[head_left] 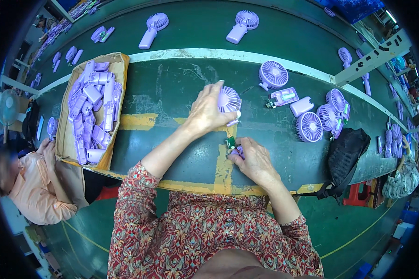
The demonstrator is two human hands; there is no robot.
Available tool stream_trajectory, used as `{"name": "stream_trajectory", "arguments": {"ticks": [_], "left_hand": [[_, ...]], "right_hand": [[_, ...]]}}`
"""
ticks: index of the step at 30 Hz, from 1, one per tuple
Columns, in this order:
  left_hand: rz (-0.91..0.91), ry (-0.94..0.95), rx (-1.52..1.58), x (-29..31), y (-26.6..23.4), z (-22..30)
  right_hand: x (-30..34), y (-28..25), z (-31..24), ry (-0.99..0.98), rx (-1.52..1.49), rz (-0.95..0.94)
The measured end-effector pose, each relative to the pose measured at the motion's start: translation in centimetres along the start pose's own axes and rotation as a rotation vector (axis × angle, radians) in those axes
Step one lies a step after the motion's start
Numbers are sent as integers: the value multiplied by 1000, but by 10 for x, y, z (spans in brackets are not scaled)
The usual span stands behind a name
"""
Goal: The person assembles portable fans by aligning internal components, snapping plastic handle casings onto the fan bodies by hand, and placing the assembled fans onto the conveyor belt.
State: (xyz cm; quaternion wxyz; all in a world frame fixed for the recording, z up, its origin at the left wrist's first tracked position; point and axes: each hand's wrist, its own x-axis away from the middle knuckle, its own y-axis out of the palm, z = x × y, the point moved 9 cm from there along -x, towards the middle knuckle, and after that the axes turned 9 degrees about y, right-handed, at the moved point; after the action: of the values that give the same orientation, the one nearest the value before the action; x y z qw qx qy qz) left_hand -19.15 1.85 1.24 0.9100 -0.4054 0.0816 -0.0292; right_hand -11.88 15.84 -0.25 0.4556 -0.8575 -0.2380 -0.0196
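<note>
My left hand (203,109) is closed around a purple fan head (228,99), its round slotted grille facing up. Just below it, my right hand (255,160) pinches a small purple piece (238,151). A little green circuit board (231,142) sits at the fingertips of that hand, close under the fan head. Whether wires join the board to the fan head is too small to tell. Both hands are over the near middle of the dark green table (186,162).
A cardboard box (118,88) of purple shell pieces stands at the left. Fan heads (273,74) and an opened handle (284,96) lie to the right, beside a black mesh bag (349,156). Past a white rail (195,54), assembled fans (148,38) lie on a green belt. A person (46,186) sits at far left.
</note>
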Motion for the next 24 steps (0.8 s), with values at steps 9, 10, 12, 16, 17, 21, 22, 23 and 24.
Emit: {"name": "stream_trajectory", "arguments": {"ticks": [9,10,12,16,17,21,22,23,24], "left_hand": [[139,-195,1687,55,30,-22],[138,-213,1839,60,35,-17],[170,-246,1917,66,39,-14],[173,-291,2236,69,39,-5],[152,-307,2306,70,39,-2],[186,-326,2172,72,33,-8],[216,-372,2117,73,29,-12],[224,-375,2072,75,23,-13],[227,-379,2029,76,19,-13]], "right_hand": [[7,55,6,231,-1203,-525],[12,61,4,293,-1262,-606],[20,57,-7,309,-1325,-655],[29,65,-10,373,-1370,-775],[31,70,-8,403,-1354,-807],[29,63,2,416,-1315,-727],[28,60,7,417,-1329,-706],[26,58,11,420,-1343,-684],[23,55,16,421,-1358,-642]]}}
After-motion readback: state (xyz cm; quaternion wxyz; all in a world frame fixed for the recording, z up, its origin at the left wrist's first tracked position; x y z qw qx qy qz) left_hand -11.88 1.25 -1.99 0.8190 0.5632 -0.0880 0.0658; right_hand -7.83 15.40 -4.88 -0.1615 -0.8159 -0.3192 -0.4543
